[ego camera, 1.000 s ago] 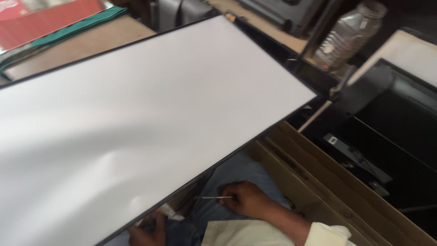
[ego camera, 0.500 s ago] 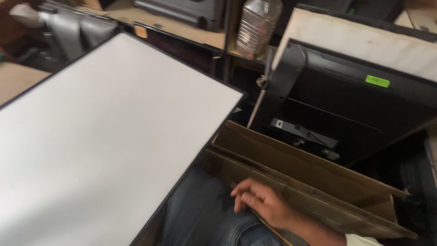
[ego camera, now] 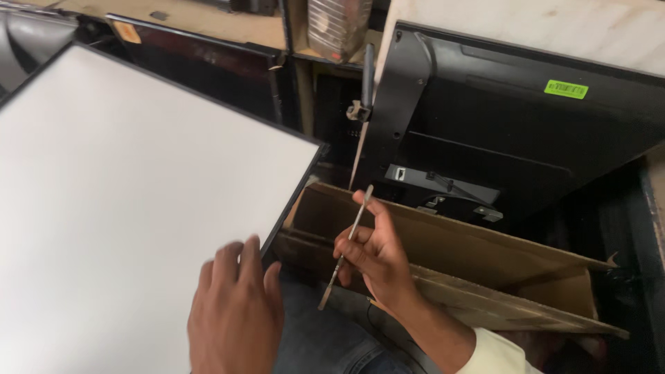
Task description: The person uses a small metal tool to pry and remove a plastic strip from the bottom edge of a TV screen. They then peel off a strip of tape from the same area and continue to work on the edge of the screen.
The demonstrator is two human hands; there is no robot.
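White and huge, the flat panel fills the left side of the view, its thin dark frame running down to a corner just beside the cardboard. Right of that panel sits the black monitor back, tilted, with its stand bracket standing up along the near edge and a small green sticker up towards the top. Below the monitor, and right of the panel's corner, brown folded cardboard stretches out in flat layers. Behind the panel, a wooden shelf runs along the top, and a clear plastic bottle stands just past the panel's far corner. Now the hands: the left hand is spread flat, fingers loose and apart, resting at the panel's lower right edge and gripping nothing. The right hand hovers just off the panel's corner, over the cardboard, curled around a thin metal pry tool; thumb and fingers pinch its middle, with the upper tip pointing up towards the monitor and the lower tip angled down over the blue jeans.
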